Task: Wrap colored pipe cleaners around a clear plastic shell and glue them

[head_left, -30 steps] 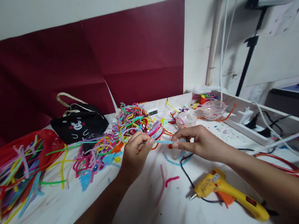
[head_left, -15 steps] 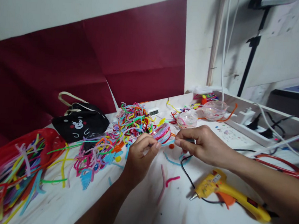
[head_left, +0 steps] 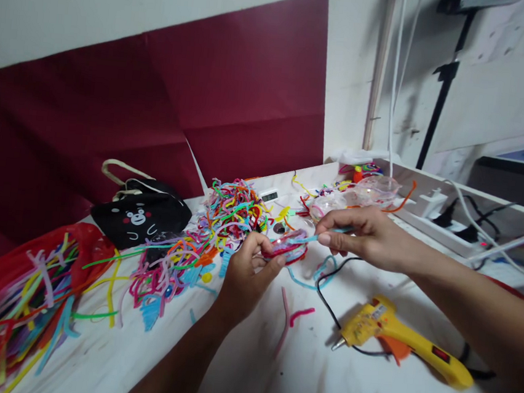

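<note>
My left hand grips a small round bundle of pink, red and lilac fuzzy stems between thumb and fingers. A light blue fuzzy stem runs from the bundle to my right hand, which pinches it between thumb and forefinger. Below the hands, a pink stem and a paler one lie on the white table. A curled light blue stem rests just under the bundle.
A yellow glue gun lies at right with its black cord. Tangled colourful stems, a black bag and a red plastic bag of stems are at left. Clear containers and a power strip stand behind.
The bundle has turned and sits flatter in my left hand. My right hand has moved slightly right and up, with the blue stem stretched from the bundle.
</note>
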The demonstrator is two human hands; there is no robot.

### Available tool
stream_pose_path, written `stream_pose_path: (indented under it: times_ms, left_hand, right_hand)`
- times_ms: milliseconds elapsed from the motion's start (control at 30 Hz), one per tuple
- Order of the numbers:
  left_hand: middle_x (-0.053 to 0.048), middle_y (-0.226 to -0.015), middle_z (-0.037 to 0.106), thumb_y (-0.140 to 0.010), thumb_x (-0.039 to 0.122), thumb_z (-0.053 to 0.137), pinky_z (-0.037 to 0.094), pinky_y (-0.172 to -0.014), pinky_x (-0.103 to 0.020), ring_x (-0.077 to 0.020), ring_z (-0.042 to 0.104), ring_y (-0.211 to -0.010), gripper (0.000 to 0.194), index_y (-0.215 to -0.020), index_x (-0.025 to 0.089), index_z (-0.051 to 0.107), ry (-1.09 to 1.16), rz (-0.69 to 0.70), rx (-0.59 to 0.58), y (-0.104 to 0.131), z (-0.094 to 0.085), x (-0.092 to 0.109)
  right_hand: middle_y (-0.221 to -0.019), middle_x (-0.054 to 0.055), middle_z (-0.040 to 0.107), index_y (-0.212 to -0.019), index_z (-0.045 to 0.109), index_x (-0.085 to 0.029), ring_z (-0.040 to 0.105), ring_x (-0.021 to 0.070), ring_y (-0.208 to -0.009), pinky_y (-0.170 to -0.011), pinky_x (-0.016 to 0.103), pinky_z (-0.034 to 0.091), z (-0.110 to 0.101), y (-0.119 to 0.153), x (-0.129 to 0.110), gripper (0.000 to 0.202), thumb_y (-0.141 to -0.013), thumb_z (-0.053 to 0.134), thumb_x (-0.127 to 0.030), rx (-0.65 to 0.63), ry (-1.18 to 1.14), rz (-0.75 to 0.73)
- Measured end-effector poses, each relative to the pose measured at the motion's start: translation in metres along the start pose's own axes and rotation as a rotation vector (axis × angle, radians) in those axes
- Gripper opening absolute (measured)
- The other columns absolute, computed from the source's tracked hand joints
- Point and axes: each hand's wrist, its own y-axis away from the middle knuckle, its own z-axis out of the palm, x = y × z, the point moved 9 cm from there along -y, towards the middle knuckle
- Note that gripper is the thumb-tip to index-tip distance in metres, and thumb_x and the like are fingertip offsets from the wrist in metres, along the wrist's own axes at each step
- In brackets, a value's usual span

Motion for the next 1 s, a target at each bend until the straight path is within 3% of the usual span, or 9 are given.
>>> stream_pose_path:
  times_ms: [100,233,567,667,800,1000]
  left_hand:
    - [0.002,-0.089,0.070,-0.081,0.040,0.087,0.058,-0.068,-0.027,-0.0163,0.071,-0.075,0.036,-0.095,0.026,0.057,0.023,-0.047,0.003,0.000,0.001,-0.007]
    - [-0.002,-0.097,0.080,-0.083,0.038,0.085,0.063,-0.078,-0.031,-0.0213,0.079,-0.088,0.030,-0.102,0.024,0.067,-0.030,-0.032,-0.045,0.001,0.005,-0.002]
    - [-0.008,-0.106,0.088,-0.087,0.041,0.082,0.064,-0.081,-0.035,-0.0263,0.081,-0.093,0.024,-0.103,0.023,0.081,-0.190,0.041,-0.049,0.004,0.003,0.007]
    - [-0.008,-0.103,0.087,-0.087,0.043,0.081,0.063,-0.079,-0.034,-0.0252,0.080,-0.090,0.026,-0.102,0.022,0.083,-0.181,0.025,-0.042,0.005,0.004,0.006]
    - [-0.006,-0.092,0.084,-0.089,0.048,0.080,0.061,-0.075,-0.033,-0.0228,0.076,-0.082,0.026,-0.095,0.022,0.081,-0.148,0.006,-0.037,0.005,0.006,0.009]
    - [0.002,-0.069,0.065,-0.093,0.051,0.075,0.045,-0.057,-0.028,-0.0154,0.054,-0.060,0.032,-0.080,0.022,0.073,-0.163,0.029,-0.044,0.004,0.007,0.014]
  right_hand:
    - [-0.063,-0.003,0.061,-0.081,0.078,-0.022,0.051,0.0142,-0.060,-0.056,0.029,0.038,0.004,-0.002,0.005,0.039,-0.085,0.088,-0.060,-0.042,-0.029,0.042]
    - [-0.063,-0.004,0.059,-0.080,0.077,-0.022,0.049,0.0139,-0.060,-0.057,0.029,0.038,0.008,-0.004,0.011,0.048,-0.082,0.088,-0.068,-0.066,-0.028,0.080]
    - [-0.059,-0.005,0.054,-0.076,0.074,-0.020,0.045,0.0134,-0.058,-0.055,0.030,0.034,0.007,-0.005,0.016,0.056,-0.074,0.091,-0.074,-0.029,0.005,0.122]
    - [-0.057,-0.006,0.051,-0.074,0.073,-0.021,0.043,0.0130,-0.057,-0.055,0.029,0.035,0.008,-0.005,0.017,0.057,-0.076,0.089,-0.075,-0.025,0.032,0.120]
    - [-0.063,-0.003,0.060,-0.079,0.076,-0.019,0.048,0.0147,-0.061,-0.058,0.030,0.038,0.009,-0.003,0.018,0.055,-0.083,0.084,-0.074,-0.038,0.097,0.091]
    - [-0.068,0.001,0.065,-0.077,0.078,-0.027,0.051,0.0190,-0.064,-0.061,0.034,0.039,0.014,0.003,0.010,0.036,-0.093,0.077,-0.060,-0.029,0.180,0.040]
